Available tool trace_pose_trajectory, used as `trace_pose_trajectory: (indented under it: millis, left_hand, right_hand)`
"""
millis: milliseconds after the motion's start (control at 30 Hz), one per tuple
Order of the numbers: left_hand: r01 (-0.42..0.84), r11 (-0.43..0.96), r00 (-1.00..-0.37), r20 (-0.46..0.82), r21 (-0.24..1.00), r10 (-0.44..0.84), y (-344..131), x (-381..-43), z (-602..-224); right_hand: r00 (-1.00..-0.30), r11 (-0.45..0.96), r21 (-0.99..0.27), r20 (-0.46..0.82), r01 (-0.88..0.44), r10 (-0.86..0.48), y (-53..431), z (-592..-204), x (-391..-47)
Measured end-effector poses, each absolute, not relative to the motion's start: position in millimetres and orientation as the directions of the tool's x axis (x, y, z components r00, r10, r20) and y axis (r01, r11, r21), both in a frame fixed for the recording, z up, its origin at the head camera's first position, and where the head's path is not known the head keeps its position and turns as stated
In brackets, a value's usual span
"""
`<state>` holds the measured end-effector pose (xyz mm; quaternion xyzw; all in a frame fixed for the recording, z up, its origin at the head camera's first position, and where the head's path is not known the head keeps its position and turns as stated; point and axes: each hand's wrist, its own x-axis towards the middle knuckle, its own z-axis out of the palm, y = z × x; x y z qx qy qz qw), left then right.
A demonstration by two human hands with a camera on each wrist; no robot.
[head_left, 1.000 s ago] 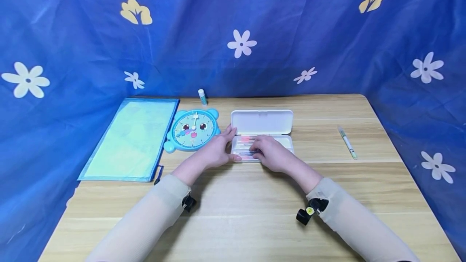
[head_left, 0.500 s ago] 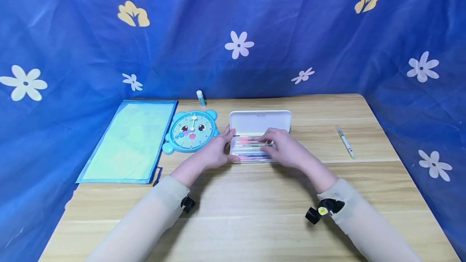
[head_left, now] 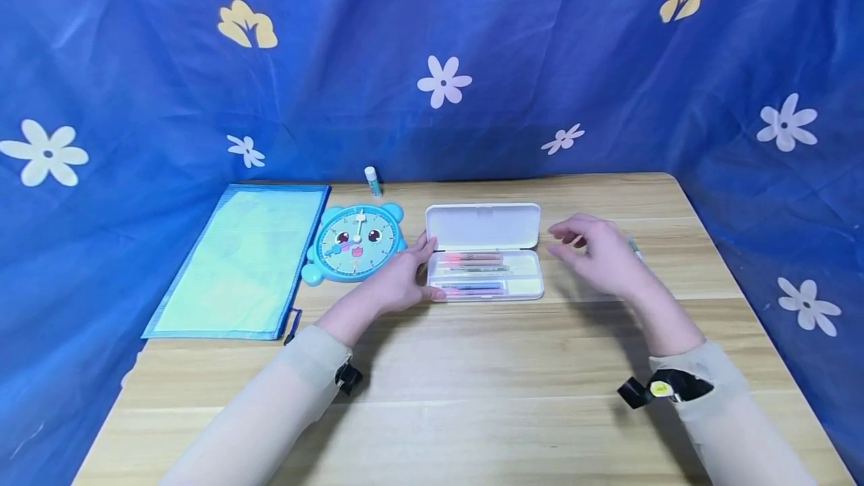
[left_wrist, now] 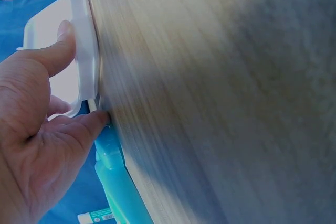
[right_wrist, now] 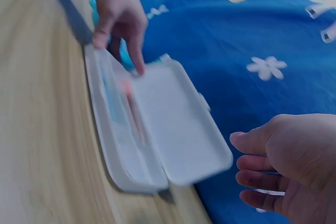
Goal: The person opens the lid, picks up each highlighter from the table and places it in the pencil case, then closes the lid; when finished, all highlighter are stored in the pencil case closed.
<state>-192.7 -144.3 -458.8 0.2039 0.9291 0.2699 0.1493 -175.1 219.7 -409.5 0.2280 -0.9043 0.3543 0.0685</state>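
A white pencil case (head_left: 529, 287) lies on the table with its lid (head_left: 483, 227) tilted up at the back. Several pens (head_left: 472, 289) lie inside, in two compartments. My left hand (head_left: 403, 276) holds the case by its left end, thumb (left_wrist: 65, 40) on the front edge and fingers at the back corner. To the right of the case, my right hand (head_left: 594, 250) is in the air with nothing in it, its fingers (right_wrist: 257, 177) loosely bent. Behind it, a pen (head_left: 634, 246) on the table is partly hidden.
A blue toy clock (head_left: 358, 242) with a face sits just left of the case. Farther left lies a blue zip folder (head_left: 239, 261). A glue stick (head_left: 373, 181) stands near the table's back edge, before a blue flowered curtain (head_left: 499, 118).
My right hand has come out of the pencil case and moved right, toward the lone pen. The pens in the case are now in plain sight. My left hand stays in place.
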Motion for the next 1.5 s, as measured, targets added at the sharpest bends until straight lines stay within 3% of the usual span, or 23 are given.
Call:
trace_pose_trajectory:
  millis: [333,800,1500]
  left_hand:
    - [0.288,0.780,-0.878,-0.173,0.556,0.447,-146,-193,-459]
    - [0.295,0.776,-0.874,-0.170,0.558,0.455,-145,-194,-462]
    - [0.296,0.782,-0.874,-0.176,0.548,0.454,-145,-193,-461]
  right_hand:
    - [-0.936,0.716,-0.606,0.279,-0.346,-0.216,279,-410,-172]
    - [-0.977,0.794,-0.581,0.198,-0.180,-0.076,348,-449,-169]
    - [-0.991,0.837,-0.546,0.121,-0.024,0.051,354,-495,-179]
